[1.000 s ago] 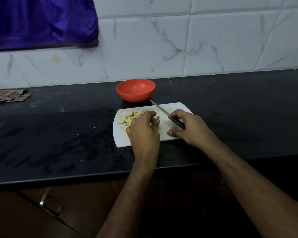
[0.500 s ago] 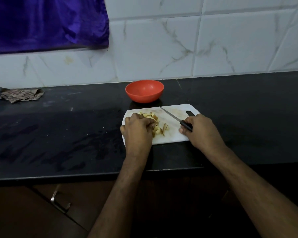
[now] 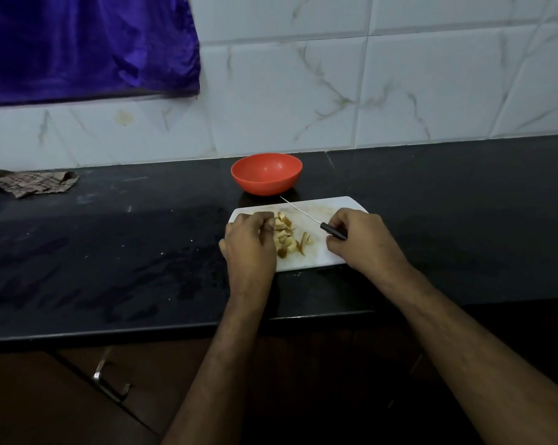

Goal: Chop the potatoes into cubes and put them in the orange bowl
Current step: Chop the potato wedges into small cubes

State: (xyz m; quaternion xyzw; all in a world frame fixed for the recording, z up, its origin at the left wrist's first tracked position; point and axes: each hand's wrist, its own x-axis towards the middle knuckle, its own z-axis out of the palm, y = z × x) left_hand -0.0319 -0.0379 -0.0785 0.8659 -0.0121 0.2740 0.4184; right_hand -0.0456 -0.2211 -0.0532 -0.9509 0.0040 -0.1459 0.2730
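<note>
On the white cutting board [image 3: 316, 258], left hand [image 3: 250, 242] fingers now curl around potato cubes [image 3: 285, 237]; right hand [image 3: 364, 240] still grips knife [image 3: 333, 231].

Purple cloth [image 3: 88, 46] on tiled wall [image 3: 399, 85], crumpled patterned rag [image 3: 33, 183] (far left), black counter [image 3: 110, 252]

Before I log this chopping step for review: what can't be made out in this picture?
Head view only:
- Left hand covers potato pieces and the left of the cutting board.
- Right hand hides most of the knife handle.
- Orange bowl: near rim hides its bottom.
- Cloth: pattern too dim to read.
</note>
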